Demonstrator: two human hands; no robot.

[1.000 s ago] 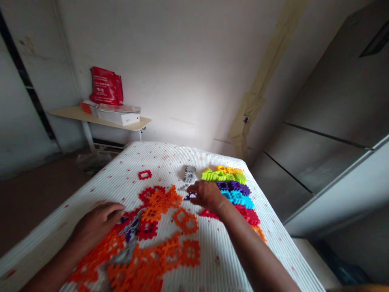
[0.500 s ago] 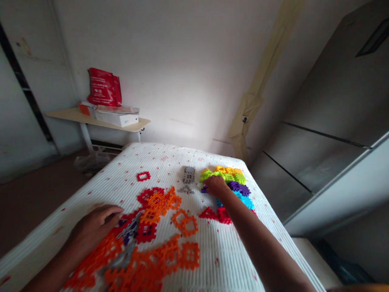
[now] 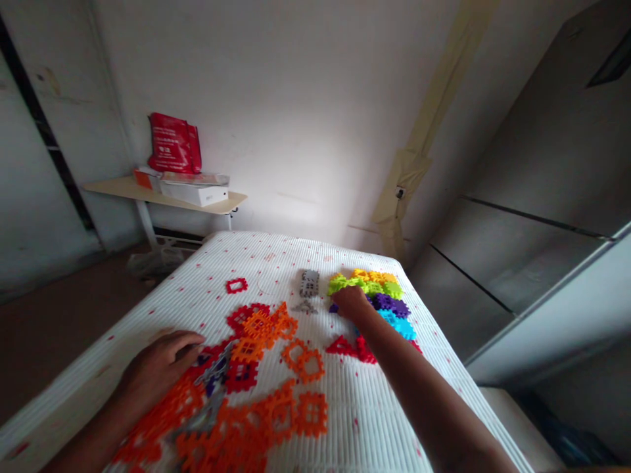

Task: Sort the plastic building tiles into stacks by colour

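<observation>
My right hand (image 3: 351, 302) reaches over the colour-sorted rows at the right, its fingers closed on a purple interlocking plastic tile (image 3: 334, 307) that shows at their left side. Just behind it lie light green tiles (image 3: 367, 287), and more purple tiles (image 3: 392, 305) are to its right. Blue tiles (image 3: 398, 323) sit partly under the forearm. My left hand (image 3: 160, 361) rests at the left edge of a mixed heap, fingers loosely bent with the thumb apart, holding nothing. That heap has orange tiles (image 3: 246, 420), red tiles (image 3: 241, 376) and a few grey and purple pieces.
Grey tiles (image 3: 309, 282) lie mid-bed, and a red frame tile (image 3: 236, 286) lies alone to the left. Red tiles (image 3: 342, 346) form the nearest row. Yellow tiles (image 3: 374, 276) are farthest. Beyond the bed (image 3: 276, 246), a side table (image 3: 113, 187) holds a red bag (image 3: 172, 144) and boxes.
The view has shifted slightly, moving everything a little to the right in the picture. Both hands keep nearly the same places relative to the tiles.
</observation>
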